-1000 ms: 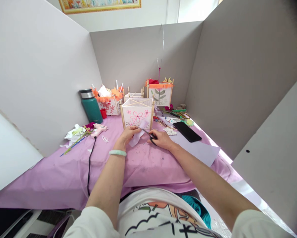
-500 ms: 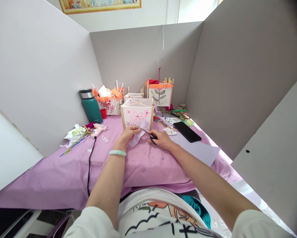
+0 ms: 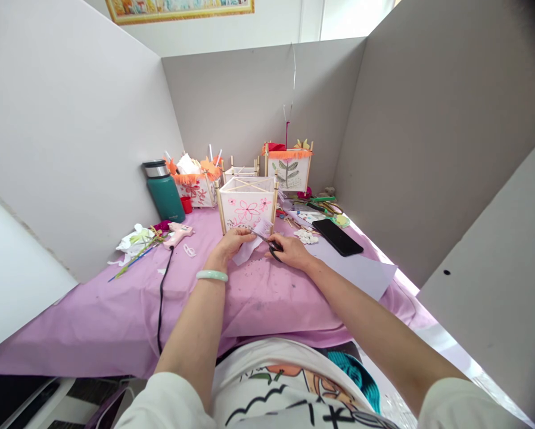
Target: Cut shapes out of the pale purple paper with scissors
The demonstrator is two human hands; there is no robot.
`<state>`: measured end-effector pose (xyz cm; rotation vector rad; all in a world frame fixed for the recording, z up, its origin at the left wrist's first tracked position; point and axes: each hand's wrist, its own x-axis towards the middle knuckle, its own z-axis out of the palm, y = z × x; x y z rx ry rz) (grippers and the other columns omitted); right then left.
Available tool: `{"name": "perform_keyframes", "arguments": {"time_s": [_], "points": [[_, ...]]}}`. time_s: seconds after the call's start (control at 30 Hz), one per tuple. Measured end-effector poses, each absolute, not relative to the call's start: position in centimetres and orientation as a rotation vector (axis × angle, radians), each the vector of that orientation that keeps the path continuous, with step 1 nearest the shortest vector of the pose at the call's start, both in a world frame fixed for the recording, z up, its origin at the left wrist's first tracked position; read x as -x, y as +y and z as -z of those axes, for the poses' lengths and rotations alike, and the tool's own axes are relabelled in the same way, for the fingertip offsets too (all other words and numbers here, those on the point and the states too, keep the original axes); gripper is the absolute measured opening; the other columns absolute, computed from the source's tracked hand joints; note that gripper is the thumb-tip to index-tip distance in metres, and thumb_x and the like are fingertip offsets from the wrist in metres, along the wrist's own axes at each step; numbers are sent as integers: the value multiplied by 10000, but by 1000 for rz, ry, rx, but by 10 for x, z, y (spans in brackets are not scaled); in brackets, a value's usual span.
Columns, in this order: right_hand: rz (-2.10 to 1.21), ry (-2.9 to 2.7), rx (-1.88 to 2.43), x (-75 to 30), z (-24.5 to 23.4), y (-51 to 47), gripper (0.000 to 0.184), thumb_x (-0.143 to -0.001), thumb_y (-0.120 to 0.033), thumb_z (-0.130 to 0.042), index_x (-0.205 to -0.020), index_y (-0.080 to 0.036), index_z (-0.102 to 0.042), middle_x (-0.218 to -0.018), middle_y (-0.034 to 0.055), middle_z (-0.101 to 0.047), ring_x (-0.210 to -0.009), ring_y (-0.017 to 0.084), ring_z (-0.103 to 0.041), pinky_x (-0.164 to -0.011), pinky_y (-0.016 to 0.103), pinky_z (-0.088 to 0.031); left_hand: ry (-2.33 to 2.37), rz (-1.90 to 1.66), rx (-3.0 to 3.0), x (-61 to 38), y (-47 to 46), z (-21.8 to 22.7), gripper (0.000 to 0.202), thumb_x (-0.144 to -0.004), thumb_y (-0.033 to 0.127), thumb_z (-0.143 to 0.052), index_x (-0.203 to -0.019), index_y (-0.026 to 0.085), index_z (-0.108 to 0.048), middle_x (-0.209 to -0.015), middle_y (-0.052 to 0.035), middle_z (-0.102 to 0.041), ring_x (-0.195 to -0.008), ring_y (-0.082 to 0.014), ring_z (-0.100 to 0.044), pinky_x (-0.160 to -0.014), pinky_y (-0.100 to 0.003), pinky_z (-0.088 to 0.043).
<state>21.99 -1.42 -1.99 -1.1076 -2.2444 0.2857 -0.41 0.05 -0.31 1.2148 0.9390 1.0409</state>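
Between my hands is a small piece of white paper (image 3: 244,254), pinched by my left hand (image 3: 232,243) at its upper left. My right hand (image 3: 289,250) is closed round the black handles of a pair of scissors (image 3: 275,246). Their blades point left and lie across the paper, close to my left fingertips. Just behind the hands stands a paper lantern (image 3: 246,208) with wooden corner sticks and pink flowers drawn on its front. The paper's upper part overlaps the lantern's lower edge in view.
A green bottle (image 3: 165,193), a pink glue gun (image 3: 178,234) with a black cord, and crumpled paper (image 3: 136,240) lie left. Decorated lanterns (image 3: 288,171) stand behind. At right are a black phone (image 3: 338,237), a white sheet (image 3: 361,268) and craft scraps.
The upper part of the paper by the scissors has shifted slightly to the right. Both hands stay almost in place, and their holds are the same.
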Motion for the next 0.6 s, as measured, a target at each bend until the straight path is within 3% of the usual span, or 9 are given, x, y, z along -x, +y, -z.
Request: {"name": "perform_keyframes", "arguments": {"time_s": [0.6], "points": [[-283,-2231,1108,-220,20,-14,386,-818,-371,-771,-1152,-208,-665,-858,16,-734,-714,152,-632,-663,240,-394,931,-1029,-1219,4,-1,2,256,-605,252,-880,-759,102,-742,-703,-89,-719,-575,-162,-645,-563,-252,-494]]}}
